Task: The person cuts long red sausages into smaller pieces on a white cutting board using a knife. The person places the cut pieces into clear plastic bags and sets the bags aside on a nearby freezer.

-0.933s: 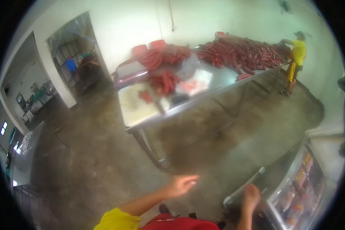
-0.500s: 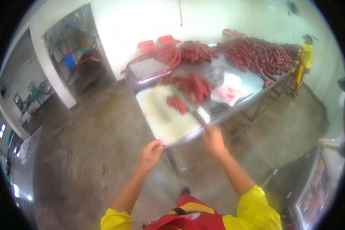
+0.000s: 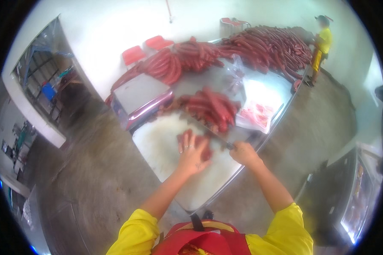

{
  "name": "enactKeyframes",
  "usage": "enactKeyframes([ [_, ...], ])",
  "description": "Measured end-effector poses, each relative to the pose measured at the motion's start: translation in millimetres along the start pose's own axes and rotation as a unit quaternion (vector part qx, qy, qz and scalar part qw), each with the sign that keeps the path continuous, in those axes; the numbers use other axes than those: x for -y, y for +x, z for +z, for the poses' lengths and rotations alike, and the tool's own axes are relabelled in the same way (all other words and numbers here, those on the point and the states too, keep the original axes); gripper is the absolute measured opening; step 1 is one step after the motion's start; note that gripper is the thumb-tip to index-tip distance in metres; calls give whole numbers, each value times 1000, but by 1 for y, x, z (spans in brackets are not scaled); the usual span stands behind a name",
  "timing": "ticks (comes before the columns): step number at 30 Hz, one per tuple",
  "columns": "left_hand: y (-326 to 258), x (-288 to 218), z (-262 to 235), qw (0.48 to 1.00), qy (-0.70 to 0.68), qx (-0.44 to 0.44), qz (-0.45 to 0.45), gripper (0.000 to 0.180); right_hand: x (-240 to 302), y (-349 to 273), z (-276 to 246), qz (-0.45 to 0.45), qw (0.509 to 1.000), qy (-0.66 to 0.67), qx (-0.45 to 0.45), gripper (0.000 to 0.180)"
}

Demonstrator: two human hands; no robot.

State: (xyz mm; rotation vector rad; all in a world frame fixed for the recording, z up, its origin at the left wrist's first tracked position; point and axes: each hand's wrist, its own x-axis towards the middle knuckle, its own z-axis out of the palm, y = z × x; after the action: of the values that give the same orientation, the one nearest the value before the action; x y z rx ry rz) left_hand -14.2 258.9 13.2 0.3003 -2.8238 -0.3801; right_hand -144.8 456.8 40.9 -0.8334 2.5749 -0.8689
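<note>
My right hand point(image 3: 245, 154) is closed around the dark handle of a knife point(image 3: 215, 136). Its blade points up and left across the white cutting board point(image 3: 159, 148), between two groups of sausages. With fingers spread, my left hand point(image 3: 192, 158) lies on a small group of red sausages point(image 3: 206, 149) and partly hides them. Just beyond the blade a larger pile of red sausages point(image 3: 215, 106) rests at the board's far edge. The blade's tip is blurred.
A metal box-like appliance point(image 3: 142, 95) stands at the table's left. Long heaps of sausages point(image 3: 264, 49) cover the far side. A plastic bag with pink contents point(image 3: 257, 114) lies at the right. Red chairs point(image 3: 134, 54) line the wall; a person in yellow point(image 3: 321, 46) stands at the far end.
My left hand has gone from the board's near edge onto the small sausage group. The right hand still holds the knife. The view has shifted, and the table appears closer.
</note>
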Motion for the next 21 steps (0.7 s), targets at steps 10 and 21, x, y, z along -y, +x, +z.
enactKeyframes([
  [10,29,20,-11,997,3,68,25,70,2,-62,-10,116,980,144,-71,30],
  [21,31,72,-22,992,-15,51,-113,75,1,-131,-12,189,968,159,-45,28],
])
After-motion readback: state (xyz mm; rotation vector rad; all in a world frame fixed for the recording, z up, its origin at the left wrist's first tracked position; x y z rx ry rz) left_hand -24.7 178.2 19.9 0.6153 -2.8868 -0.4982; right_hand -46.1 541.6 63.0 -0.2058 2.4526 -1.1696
